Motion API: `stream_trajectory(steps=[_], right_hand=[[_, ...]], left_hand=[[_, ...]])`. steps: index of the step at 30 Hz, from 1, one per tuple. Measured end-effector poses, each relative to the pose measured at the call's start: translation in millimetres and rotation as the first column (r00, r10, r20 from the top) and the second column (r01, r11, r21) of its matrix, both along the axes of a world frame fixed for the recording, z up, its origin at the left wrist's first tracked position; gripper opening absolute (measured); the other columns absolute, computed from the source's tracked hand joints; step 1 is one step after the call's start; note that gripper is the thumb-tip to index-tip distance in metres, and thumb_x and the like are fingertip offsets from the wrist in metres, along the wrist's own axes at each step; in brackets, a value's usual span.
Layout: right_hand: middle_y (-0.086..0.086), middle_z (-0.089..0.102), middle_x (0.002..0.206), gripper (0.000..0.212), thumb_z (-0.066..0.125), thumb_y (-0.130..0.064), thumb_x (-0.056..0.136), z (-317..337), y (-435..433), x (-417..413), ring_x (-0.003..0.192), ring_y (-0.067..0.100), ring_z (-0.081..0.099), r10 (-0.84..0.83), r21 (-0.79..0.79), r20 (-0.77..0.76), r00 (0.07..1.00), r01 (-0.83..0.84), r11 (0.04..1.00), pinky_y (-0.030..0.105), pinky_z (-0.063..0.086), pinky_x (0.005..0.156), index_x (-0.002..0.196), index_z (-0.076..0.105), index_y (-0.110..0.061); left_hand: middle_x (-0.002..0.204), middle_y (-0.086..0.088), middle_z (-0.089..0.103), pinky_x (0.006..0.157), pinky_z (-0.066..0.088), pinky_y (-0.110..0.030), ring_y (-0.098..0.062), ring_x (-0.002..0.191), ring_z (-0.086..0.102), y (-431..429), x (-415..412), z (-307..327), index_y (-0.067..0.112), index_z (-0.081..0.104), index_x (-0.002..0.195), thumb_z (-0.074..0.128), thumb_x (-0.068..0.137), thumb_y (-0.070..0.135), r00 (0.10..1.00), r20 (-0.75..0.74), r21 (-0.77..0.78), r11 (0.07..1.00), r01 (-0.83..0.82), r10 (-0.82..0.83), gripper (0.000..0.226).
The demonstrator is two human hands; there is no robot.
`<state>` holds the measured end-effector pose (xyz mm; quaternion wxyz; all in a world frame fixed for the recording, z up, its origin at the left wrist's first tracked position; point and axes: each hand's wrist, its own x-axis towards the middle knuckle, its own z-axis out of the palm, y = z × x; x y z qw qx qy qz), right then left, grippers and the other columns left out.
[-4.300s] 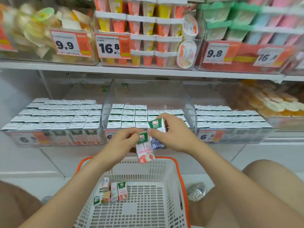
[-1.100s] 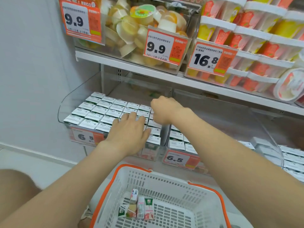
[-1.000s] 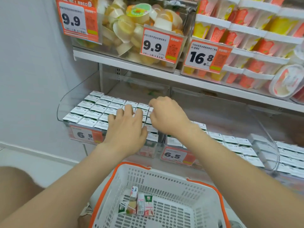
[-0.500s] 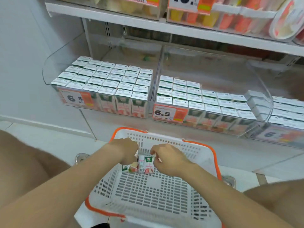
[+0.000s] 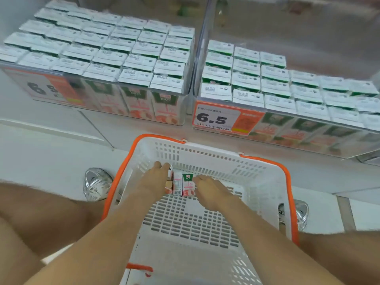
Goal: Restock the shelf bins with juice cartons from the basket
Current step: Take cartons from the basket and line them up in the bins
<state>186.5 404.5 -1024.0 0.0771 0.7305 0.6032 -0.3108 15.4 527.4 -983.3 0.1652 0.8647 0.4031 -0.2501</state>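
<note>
Nearest: two bare forearms run in from 6 o'clock into a white slotted plastic basket (image 5: 265,182) with an orange rim, set on the floor. The left hand (image 5: 153,182) and right hand (image 5: 209,191) meet on a small cluster of pink-and-green cardboard juice cartons (image 5: 183,185) near the basket's 12 o'clock wall.

The left fingers curl down over the cluster's 9 o'clock side, tips hidden. The right fingers (image 5: 198,178) touch the green-topped carton at its 3 o'clock edge. Whether either hand has closed a grip cannot be told.

The cartons are judged light, stiff-walled and smooth-coated: probably a little slippery, and they would dent if squeezed. Best taken across the broad faces at mid-height, several pinched together as a block. The count is unclear, since the left hand covers some.

Shiny silver shoes (image 5: 96,184) flank the basket.

Farther: the clear plastic left bin (image 5: 186,112) at 11 o'clock is packed full. The clear right bin (image 5: 308,48) at 1 o'clock has bare space behind its rows and an orange price tag (image 5: 216,118) reading 6.5. Its far end is cut off.
</note>
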Motion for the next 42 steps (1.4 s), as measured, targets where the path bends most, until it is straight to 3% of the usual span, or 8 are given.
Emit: stream_trajectory(steps=[6, 14, 21, 26, 28, 31, 35, 42], right_hand=[[0.008, 0.018, 0.173, 0.074, 0.055, 0.0, 0.098, -43.0, 18.6, -12.4, 0.144, 0.036, 0.042, -0.016, -0.016, -0.031, 0.999, 0.015, 1.0, 0.052, 0.046, 0.109, 0.163, 0.021, -0.013], [0.011, 0.031, 0.155, 0.101, 0.077, -0.022, 0.092, -80.6, 1.9, -23.0, 0.137, 0.037, 0.036, -0.082, 0.009, 0.121, 0.989, 0.081, 0.997, 0.049, 0.037, 0.113, 0.165, 0.007, -0.012], [0.007, 0.036, 0.155, 0.079, 0.08, -0.038, 0.091, -81.8, 10.1, -15.4, 0.145, 0.028, 0.036, -0.13, 0.087, -0.018, 0.991, 0.131, 0.988, 0.044, 0.039, 0.113, 0.151, 0.036, -0.014], [0.014, 0.037, 0.14, 0.091, 0.087, -0.048, 0.08, -71.3, 4.5, -24.7, 0.129, 0.035, 0.045, -0.144, -0.073, 0.031, 0.989, 0.146, 0.987, 0.048, 0.046, 0.107, 0.148, 0.037, -0.011], [0.012, 0.038, 0.136, 0.089, 0.09, -0.051, 0.074, -68.4, -1.3, -28.8, 0.123, 0.033, 0.048, -0.126, -0.119, 0.047, 0.991, 0.131, 0.984, 0.046, 0.05, 0.102, 0.139, 0.046, -0.009], [0.006, 0.049, 0.13, 0.077, 0.095, -0.036, 0.073, -61.9, -5.5, -29.8, 0.113, 0.027, 0.057, -0.199, -0.136, -0.03, 0.979, 0.194, 0.972, 0.041, 0.052, 0.091, 0.13, 0.047, -0.014], [0.001, 0.059, 0.122, 0.056, 0.09, -0.028, 0.08, -60.4, -7.7, -19.6, 0.104, 0.024, 0.06, -0.427, -0.175, -0.213, 0.879, 0.396, 0.902, 0.04, 0.054, 0.084, 0.121, 0.051, -0.024], [0.0, 0.07, 0.105, 0.05, 0.097, -0.031, 0.07, -40.1, -10.5, 15.8, 0.084, 0.017, 0.071, -0.701, -0.119, -0.457, 0.547, 0.744, 0.658, 0.029, 0.052, 0.054, 0.102, 0.058, -0.03]], left_hand=[[0.139, -0.01, 0.039, 0.096, 0.054, -0.046, -0.034, 0.112, 0.063, 7.5, 9.0, -41.4, 0.02, 0.03, 0.159, 0.067, 0.094, 0.006, 0.961, 0.156, -0.166, 0.965, -0.203, 0.229, 0.076], [0.103, 0.0, 0.044, 0.065, 0.043, -0.03, -0.025, 0.084, 0.056, 6.3, 4.1, -67.2, 0.017, 0.045, 0.115, 0.08, 0.088, 0.026, 0.883, 0.269, -0.165, 0.921, -0.352, 0.385, 0.046], [0.085, -0.002, 0.059, 0.053, 0.039, -0.028, -0.026, 0.08, 0.064, 0.9, -2.8, -78.7, 0.011, 0.041, 0.118, 0.065, 0.098, 0.013, 0.855, 0.266, -0.227, 0.891, -0.394, 0.446, 0.03], [0.103, -0.004, 0.061, 0.065, 0.045, -0.03, -0.021, 0.08, 0.062, -8.5, -16.0, -81.8, 0.033, 0.013, 0.165, 0.065, 0.096, 0.012, 0.915, 0.228, -0.28, 0.922, -0.267, 0.333, 0.089], [0.125, -0.009, 0.053, 0.081, 0.055, -0.036, -0.024, 0.089, 0.066, -9.5, -15.8, -83.0, 0.035, 0.023, 0.162, 0.069, 0.095, 0.019, 0.924, 0.209, -0.266, 0.927, -0.263, 0.322, 0.083], [0.115, -0.006, 0.052, 0.076, 0.05, -0.032, -0.022, 0.083, 0.062, -6.8, -7.9, -77.8, 0.022, 0.049, 0.132, 0.074, 0.094, 0.039, 0.875, 0.273, -0.249, 0.907, -0.339, 0.401, 0.049], [0.078, -0.003, 0.06, 0.063, 0.048, -0.035, -0.019, 0.069, 0.057, -3.8, 2.5, -77.5, 0.012, 0.052, 0.09, 0.07, 0.099, 0.041, 0.828, 0.259, -0.222, 0.865, -0.45, 0.497, 0.035], [0.112, -0.01, 0.066, 0.055, 0.053, -0.027, -0.026, 0.091, 0.066, -4.4, 2.2, -66.7, 0.017, 0.04, 0.132, 0.077, 0.089, 0.01, 0.557, 0.261, -0.524, 0.6, -0.605, 0.789, 0.057]])
